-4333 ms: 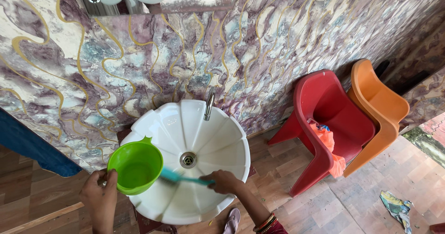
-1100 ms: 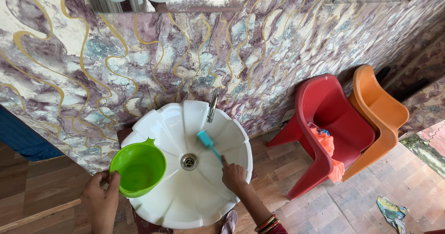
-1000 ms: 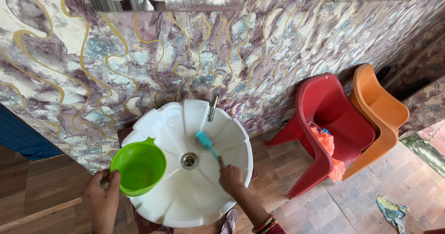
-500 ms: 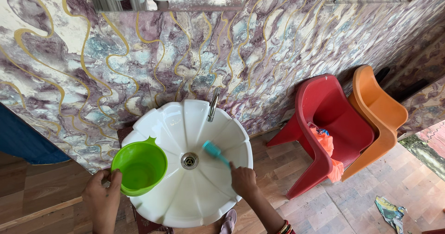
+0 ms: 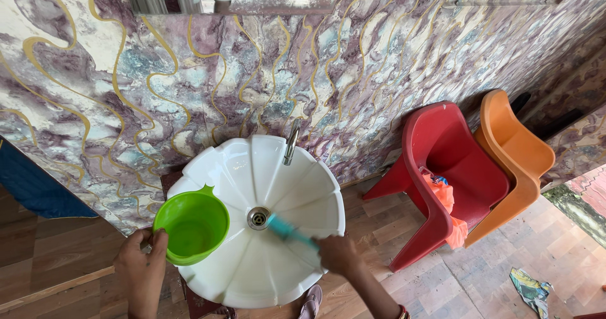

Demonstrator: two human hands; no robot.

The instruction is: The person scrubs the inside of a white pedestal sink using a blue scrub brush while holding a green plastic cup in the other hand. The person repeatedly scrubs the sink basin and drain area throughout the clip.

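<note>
A white fluted basin [image 5: 297, 186] with a round metal drain [image 5: 257, 217] and a chrome tap [image 5: 291, 142] stands against the marbled wall. My left hand [image 5: 144, 268] grips the near rim of a green plastic bowl [image 5: 191, 224] resting on the basin's left edge. My right hand [image 5: 338, 254] holds a teal brush [image 5: 284, 228] by its handle. The brush head, blurred, lies inside the basin just right of the drain.
A red plastic chair [image 5: 442, 167] with an orange bag on its seat and an orange chair [image 5: 514, 148] stand to the right along the wall. A crumpled wrapper [image 5: 533, 290] lies on the wooden floor. A sandal [image 5: 310, 301] shows below the basin. A mirror hangs above.
The brush has swept from the left side by the bowl, up near the tap, then down toward the drain. My right hand shifted right and toward me. The green bowl stays held.
</note>
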